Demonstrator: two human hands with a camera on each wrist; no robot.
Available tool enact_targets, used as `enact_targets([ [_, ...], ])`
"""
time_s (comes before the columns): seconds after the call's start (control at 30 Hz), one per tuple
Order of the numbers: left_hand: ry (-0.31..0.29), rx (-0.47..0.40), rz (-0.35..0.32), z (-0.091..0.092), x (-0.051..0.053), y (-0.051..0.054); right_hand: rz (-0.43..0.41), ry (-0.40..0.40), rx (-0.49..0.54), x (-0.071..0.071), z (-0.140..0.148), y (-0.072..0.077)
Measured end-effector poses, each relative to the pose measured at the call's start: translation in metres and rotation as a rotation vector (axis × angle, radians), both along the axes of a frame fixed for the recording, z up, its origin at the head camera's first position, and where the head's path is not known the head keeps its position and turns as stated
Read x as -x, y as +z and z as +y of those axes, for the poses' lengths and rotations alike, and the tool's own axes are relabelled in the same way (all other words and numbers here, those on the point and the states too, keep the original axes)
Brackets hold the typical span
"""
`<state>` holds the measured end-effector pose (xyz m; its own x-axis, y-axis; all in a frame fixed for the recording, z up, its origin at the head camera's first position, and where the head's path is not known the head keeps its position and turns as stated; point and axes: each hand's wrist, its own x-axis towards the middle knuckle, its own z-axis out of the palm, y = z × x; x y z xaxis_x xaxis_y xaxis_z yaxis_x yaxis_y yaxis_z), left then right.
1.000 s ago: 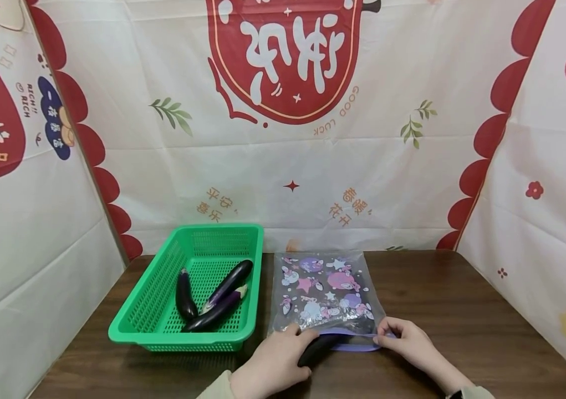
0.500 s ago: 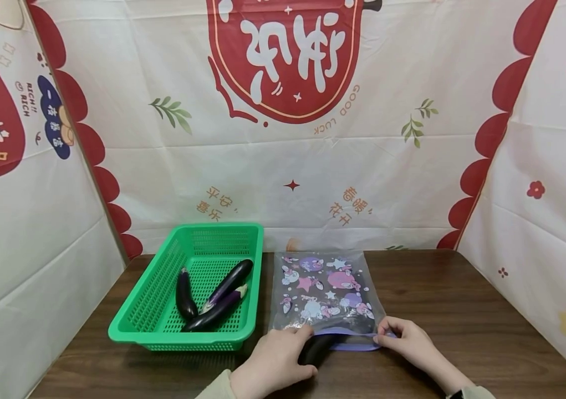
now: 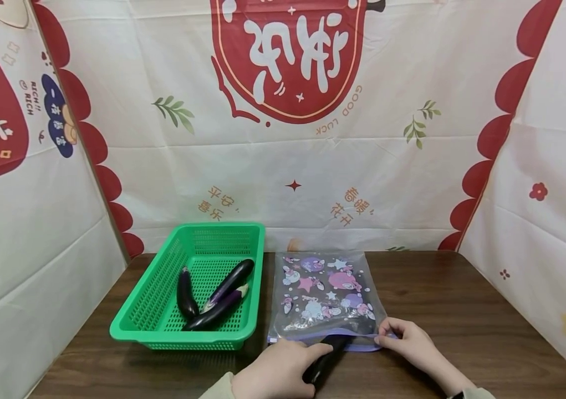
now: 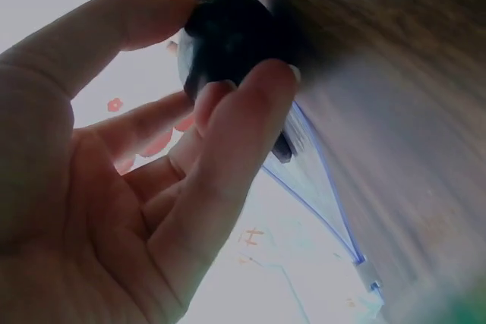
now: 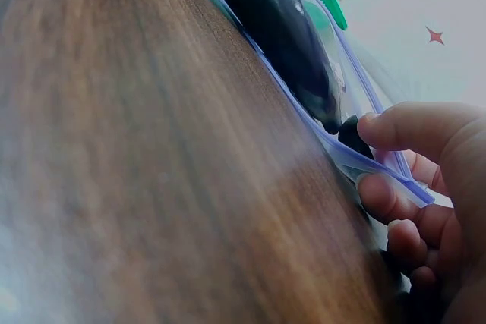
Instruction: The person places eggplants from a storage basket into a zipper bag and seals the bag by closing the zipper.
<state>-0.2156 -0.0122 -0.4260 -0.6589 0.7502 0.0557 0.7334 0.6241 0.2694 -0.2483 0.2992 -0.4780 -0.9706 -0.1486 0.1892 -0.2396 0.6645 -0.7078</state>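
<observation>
My left hand [image 3: 280, 368] grips a dark purple eggplant [image 3: 324, 368] near its rear end, thumb and fingers round it. The eggplant's front part lies inside the mouth of a clear zip bag [image 3: 290, 324] with purple seals and pink and white prints. In the right wrist view the eggplant [image 5: 277, 32] slants between the two purple edges, and a second dark shape [image 5: 353, 138] shows in the bag near the corner. My right hand [image 3: 407, 341] pinches the bag's right mouth corner [image 5: 414, 187] between thumb and finger, holding the mouth apart.
A green perforated basket [image 3: 118, 332] stands left of the bag on the brown wooden table [image 3: 422, 288]. Inside it lie three eggplants [image 3: 217, 315]. Printed white cloth [image 3: 292, 160] encloses the back and both sides.
My left hand has shifted slightly down and to the right along the eggplant, whose rear end now points more toward me. The bag's left mouth corner shows now. My right hand keeps its hold.
</observation>
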Motion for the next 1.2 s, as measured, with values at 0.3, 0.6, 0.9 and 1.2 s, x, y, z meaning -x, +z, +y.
enact_targets([
  [0.3,-0.052,-0.033,0.062,0.000,-0.004,0.002,-0.001,0.001,0.007,0.000,0.000,-0.002],
  [0.6,-0.089,-0.025,0.051,0.003,-0.004,0.001,-0.006,0.001,0.009,0.000,0.001,-0.002],
  [0.9,-0.176,-0.001,0.020,0.012,0.002,-0.001,-0.017,0.005,0.022,0.000,0.001,-0.003],
  [1.2,-0.240,0.033,0.195,0.026,0.009,0.006,-0.002,0.001,0.020,0.001,0.001,-0.003],
])
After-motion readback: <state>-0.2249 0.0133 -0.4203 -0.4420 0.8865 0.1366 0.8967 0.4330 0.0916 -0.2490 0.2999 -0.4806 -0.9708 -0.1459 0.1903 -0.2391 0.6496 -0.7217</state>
